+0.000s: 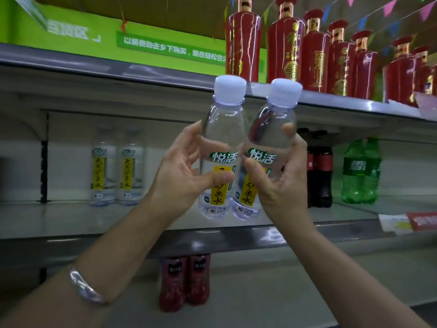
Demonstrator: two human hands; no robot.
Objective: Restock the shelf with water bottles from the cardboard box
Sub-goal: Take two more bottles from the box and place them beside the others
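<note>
I hold two clear water bottles with pale caps and yellow labels upright, side by side, in front of the middle shelf [71, 221]. My left hand [182, 176] grips the left water bottle [222, 129]. My right hand [279, 181] grips the right water bottle [272, 133]. The two bottles touch near their bases. Two more water bottles of the same kind [117, 166] stand at the back left of that shelf. The cardboard box is out of view.
Dark cola bottles [319, 169] and green soda bottles [361, 171] stand on the middle shelf to the right. Several red liquor bottles [314, 50] line the upper shelf. Two red drink bottles [184, 282] stand on the lower shelf. Price tags [411, 221] hang at the right edge.
</note>
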